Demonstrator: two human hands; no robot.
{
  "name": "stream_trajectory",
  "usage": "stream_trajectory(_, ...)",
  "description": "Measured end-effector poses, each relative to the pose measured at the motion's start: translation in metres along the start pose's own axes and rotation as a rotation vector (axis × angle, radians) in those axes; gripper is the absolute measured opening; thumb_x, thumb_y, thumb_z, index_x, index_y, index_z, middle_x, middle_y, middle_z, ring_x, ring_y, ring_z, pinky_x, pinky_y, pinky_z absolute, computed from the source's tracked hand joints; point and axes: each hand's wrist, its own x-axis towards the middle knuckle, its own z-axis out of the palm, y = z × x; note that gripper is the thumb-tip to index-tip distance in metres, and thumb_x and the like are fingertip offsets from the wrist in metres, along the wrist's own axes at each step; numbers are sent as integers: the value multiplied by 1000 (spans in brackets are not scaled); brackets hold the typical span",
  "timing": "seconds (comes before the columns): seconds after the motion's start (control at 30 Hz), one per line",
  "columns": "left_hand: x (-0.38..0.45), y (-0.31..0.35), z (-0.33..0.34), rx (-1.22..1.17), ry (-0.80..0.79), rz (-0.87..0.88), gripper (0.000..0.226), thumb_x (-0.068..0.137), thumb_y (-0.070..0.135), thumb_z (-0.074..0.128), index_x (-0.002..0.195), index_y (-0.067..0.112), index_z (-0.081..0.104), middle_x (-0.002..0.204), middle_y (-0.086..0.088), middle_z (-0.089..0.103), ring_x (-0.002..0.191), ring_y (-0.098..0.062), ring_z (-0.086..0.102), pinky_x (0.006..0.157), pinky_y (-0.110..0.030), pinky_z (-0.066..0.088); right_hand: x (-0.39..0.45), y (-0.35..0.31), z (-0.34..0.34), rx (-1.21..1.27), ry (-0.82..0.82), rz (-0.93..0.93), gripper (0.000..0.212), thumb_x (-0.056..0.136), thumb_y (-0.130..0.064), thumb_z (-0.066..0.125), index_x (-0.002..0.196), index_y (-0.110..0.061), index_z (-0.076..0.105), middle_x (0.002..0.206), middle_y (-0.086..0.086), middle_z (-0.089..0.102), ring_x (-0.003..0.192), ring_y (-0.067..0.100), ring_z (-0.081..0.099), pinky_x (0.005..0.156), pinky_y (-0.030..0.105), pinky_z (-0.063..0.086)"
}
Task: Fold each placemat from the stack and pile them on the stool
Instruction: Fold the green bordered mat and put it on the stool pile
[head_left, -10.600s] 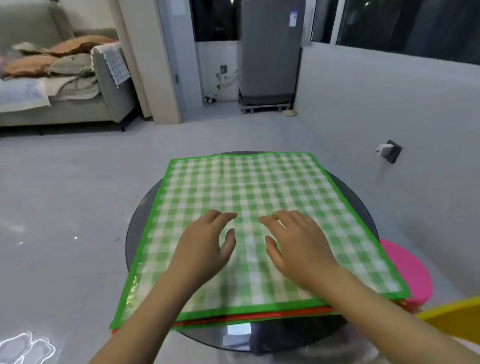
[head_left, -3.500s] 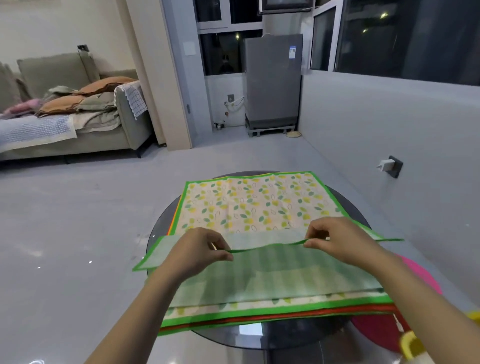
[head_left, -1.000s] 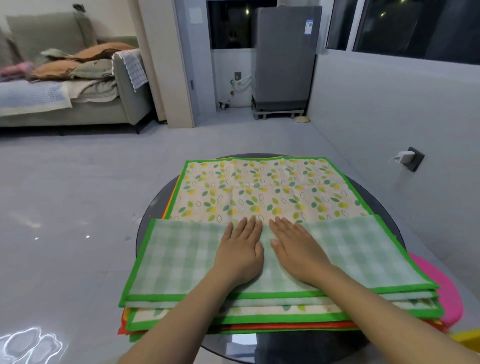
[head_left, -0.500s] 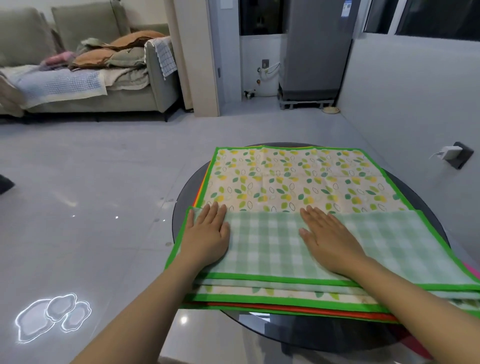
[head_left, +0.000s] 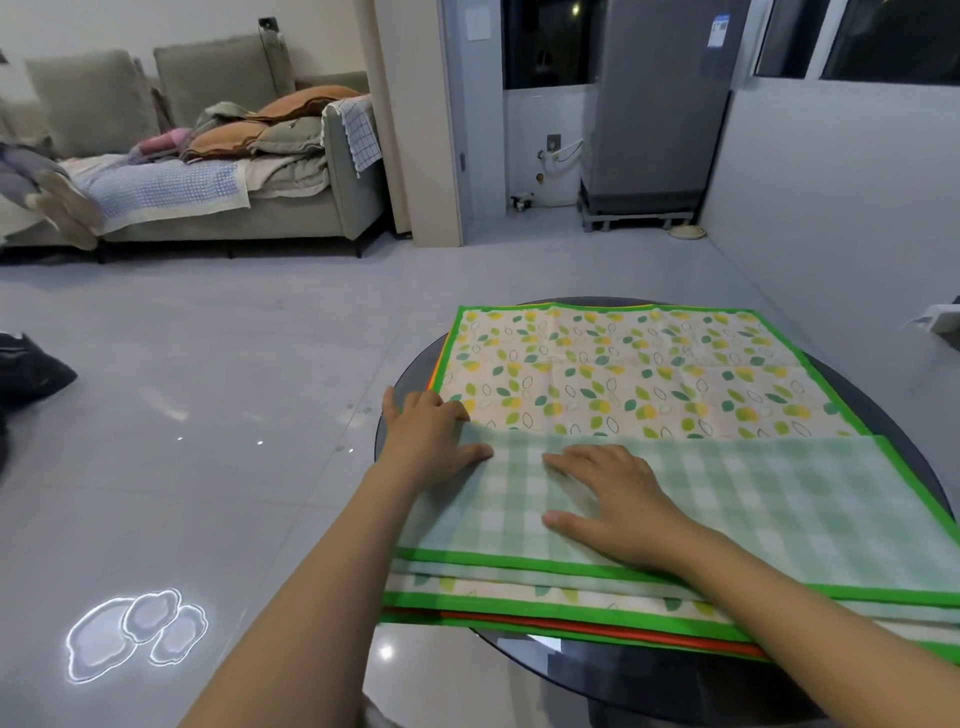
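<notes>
- The checked placemat (head_left: 727, 499), folded in half with its pale underside up, lies across the near half of the stack (head_left: 571, 603), which sits on a round dark glass counter (head_left: 410, 374)
- The left hand (head_left: 423, 441) is at the mat's left end, fingers curled over the edge, apparently taking hold of it, likely to carry that end across for the second fold; I cannot tell how firm the grip is
- The right hand (head_left: 608, 501) lies flat and spread on the mat near its left part, holding nothing; pressing down like this probably keeps the first fold from springing open
- A leaf-print placemat (head_left: 623, 374) is exposed on the far half of the stack, next in line
- The stool is not visible, so this mat is not yet piled there
</notes>
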Motion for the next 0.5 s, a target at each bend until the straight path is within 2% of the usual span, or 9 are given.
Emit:
stream_trajectory(0.07, 1, -8, -2, -39, 33, -54, 53, 75, 63, 62, 113, 26, 60, 116, 1, 54, 120, -21, 43, 107, -43, 17, 1, -1, -1, -28, -44, 20, 73, 78, -72, 46, 143, -45, 24, 151, -10, 22, 139, 15, 15, 114, 36, 11)
stream_trajectory(0.1, 1, -13, -3, -98, 58, -85, 49, 75, 59, 66, 108, 24, 61, 109, 3, 55, 113, -20, 48, 97, -38, 26, 2, -1, -1, -33, -63, 27, 73, 79, -72, 47, 143, -46, 22, 151, -9, 20, 140, 15, 13, 115, 36, 10)
stream_trajectory(0.17, -1, -25, -5, -324, 85, -159, 37, 75, 46, 73, 99, 19, 62, 95, 4, 57, 96, -20, 55, 76, -30, 36, 2, 0, -2, -39, -95, 33, 80, 74, -77, 46, 143, -47, 20, 152, -9, 17, 140, 15, 11, 115, 37, 9)
stream_trajectory(0.23, -3, -35, -6, -576, 60, -242, 28, 75, 32, 77, 92, 16, 61, 87, 1, 60, 83, -19, 57, 66, -29, 43, 3, 1, -2, -48, -115, 35, 87, 65, -81, 39, 143, -48, 17, 152, -9, 15, 141, 16, 10, 115, 37, 8)
stream_trajectory(0.4, -6, -55, -7, -973, -9, -411, 25, 74, 21, 80, 89, 11, 63, 84, -5, 62, 80, -21, 58, 70, -34, 49, 3, 0, -6, -56, -190, 33, 109, 46, -90, 28, 144, -48, 9, 154, -10, 6, 143, 17, 2, 116, 38, 5)
stream_trajectory(0.5, -7, -60, -13, -1028, -119, -454, 19, 76, 24, 78, 79, 10, 65, 79, -7, 63, 70, -20, 55, 67, -33, 49, 3, -3, -7, -55, -206, 37, 100, 62, -85, 48, 145, -46, 8, 154, -10, 4, 143, 17, 0, 116, 38, 4)
